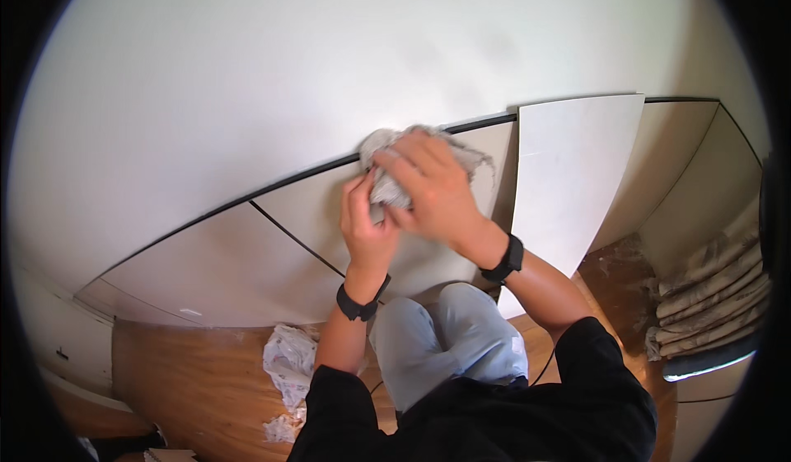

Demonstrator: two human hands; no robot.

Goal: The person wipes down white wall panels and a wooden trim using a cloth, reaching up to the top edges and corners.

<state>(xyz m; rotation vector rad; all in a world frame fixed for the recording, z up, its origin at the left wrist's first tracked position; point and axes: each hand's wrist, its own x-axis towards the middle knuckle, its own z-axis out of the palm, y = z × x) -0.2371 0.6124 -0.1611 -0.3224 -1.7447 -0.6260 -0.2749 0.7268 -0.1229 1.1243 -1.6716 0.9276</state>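
A crumpled light-grey cloth (390,191) is gathered between my two hands, up against a black trim strip (309,173) on the wall. My right hand (435,184) grips the cloth from above, its fingers slightly blurred. From below, my left hand (368,218) pinches the cloth's lower left part. A frayed end of the cloth hangs out to the right. The strip divides the white upper wall (247,66) from the cream lower panels (204,258). Behind the cloth, part of the strip is hidden.
A loose white board (568,177) leans against the wall to the right. Folded, stained fabric (710,295) is stacked farther right. A white plastic bag (289,363) lies on the wooden floor (191,375) at the left. A thin black cable (544,368) runs beside my knees.
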